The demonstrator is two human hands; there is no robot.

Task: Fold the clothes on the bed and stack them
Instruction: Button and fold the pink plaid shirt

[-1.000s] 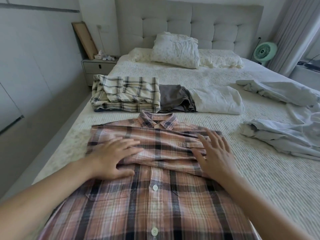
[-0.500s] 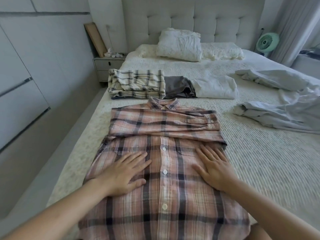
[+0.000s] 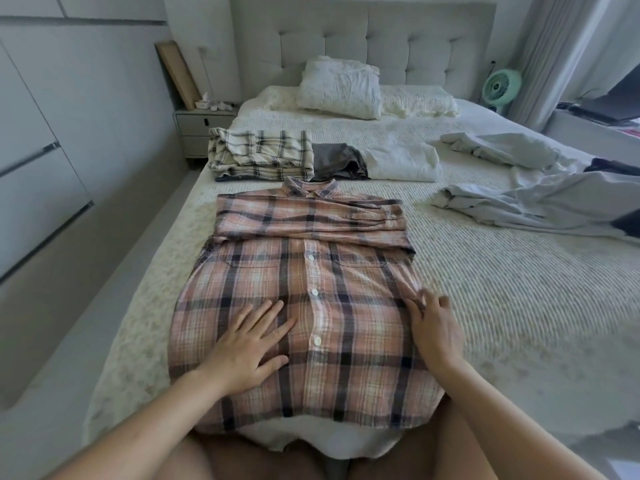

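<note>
The bed (image 3: 502,306) wears a cream ribbed cover. A pink plaid shirt (image 3: 311,306) lies flat at its near end. Just beyond the shirt's collar sit a folded checked shirt (image 3: 261,155), a grey garment (image 3: 337,161) and a white one (image 3: 401,162), side by side. Right of the plaid shirt sprawl pale blue clothes (image 3: 540,202). Pillows (image 3: 341,88) rest far beyond it.

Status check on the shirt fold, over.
Left hand flat on plaid shirt, right hand pinching its right edge. Sleeves folded across chest. Bottom half unfolded. Nothing in the way.
</note>
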